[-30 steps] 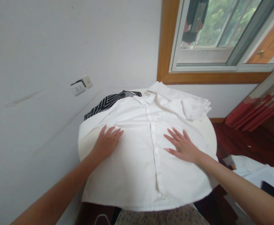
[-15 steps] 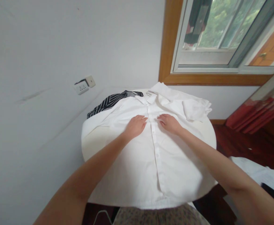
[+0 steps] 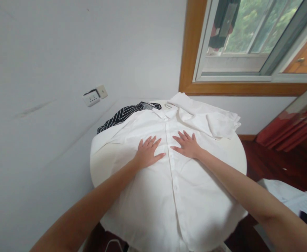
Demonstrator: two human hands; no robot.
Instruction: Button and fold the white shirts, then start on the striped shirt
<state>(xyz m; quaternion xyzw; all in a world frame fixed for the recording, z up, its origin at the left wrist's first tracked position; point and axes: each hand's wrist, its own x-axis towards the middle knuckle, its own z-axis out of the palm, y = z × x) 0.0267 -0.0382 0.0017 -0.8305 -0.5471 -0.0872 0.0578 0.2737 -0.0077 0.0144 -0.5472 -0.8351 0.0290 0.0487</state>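
Observation:
A white button-up shirt (image 3: 153, 196) lies spread out, front side up, over a round white table (image 3: 101, 168). Its collar points to the far side and its hem hangs over the near edge. My left hand (image 3: 148, 152) rests flat on the shirt front, left of the button strip, with fingers spread. On the other side of the strip, my right hand (image 3: 186, 144) also lies flat with its fingers apart. The sleeve on the right is bunched in folds near the table's far right edge; the other reaches the left edge.
Black cloth with white stripes (image 3: 124, 113) lies at the table's far left, partly under the shirt. A wall socket (image 3: 92, 98) is behind it. Beyond the table are a wood-framed window (image 3: 248, 88) and a red and beige curtain (image 3: 287, 129). White items (image 3: 295, 196) lie low at right.
Both hands have slid nearer to me over the shirt and their fingers have spread. The shirt's hem now hangs lower in view at the near edge.

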